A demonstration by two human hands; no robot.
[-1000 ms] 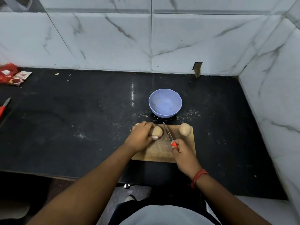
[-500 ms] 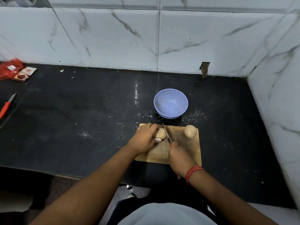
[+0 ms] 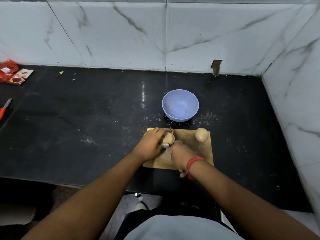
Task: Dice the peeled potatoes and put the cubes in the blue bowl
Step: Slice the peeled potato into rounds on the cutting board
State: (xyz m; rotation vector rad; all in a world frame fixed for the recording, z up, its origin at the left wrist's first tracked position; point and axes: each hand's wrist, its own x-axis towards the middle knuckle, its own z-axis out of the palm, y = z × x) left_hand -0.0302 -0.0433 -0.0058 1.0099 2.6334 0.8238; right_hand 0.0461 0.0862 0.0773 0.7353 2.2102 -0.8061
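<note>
A wooden cutting board point(image 3: 197, 153) lies on the black counter in front of me. My left hand point(image 3: 152, 144) grips a peeled potato point(image 3: 168, 138) at the board's far left. My right hand point(image 3: 181, 152) holds a knife point(image 3: 172, 134); its blade stands against the right side of that potato, and the handle is hidden in my fist. A second peeled potato point(image 3: 201, 134) sits alone at the board's far right corner. The blue bowl point(image 3: 180, 105) stands just behind the board with no cubes in it.
A red-handled tool point(image 3: 4, 110) lies at the counter's left edge. Red packets point(image 3: 14, 75) sit at the back left. Marble-tiled walls close the back and the right side. Small crumbs are scattered around the bowl.
My right hand has slid left and forward, bringing the blade from the open board up against the held potato. The orange handle is now hidden. The left hand has kept its grip.
</note>
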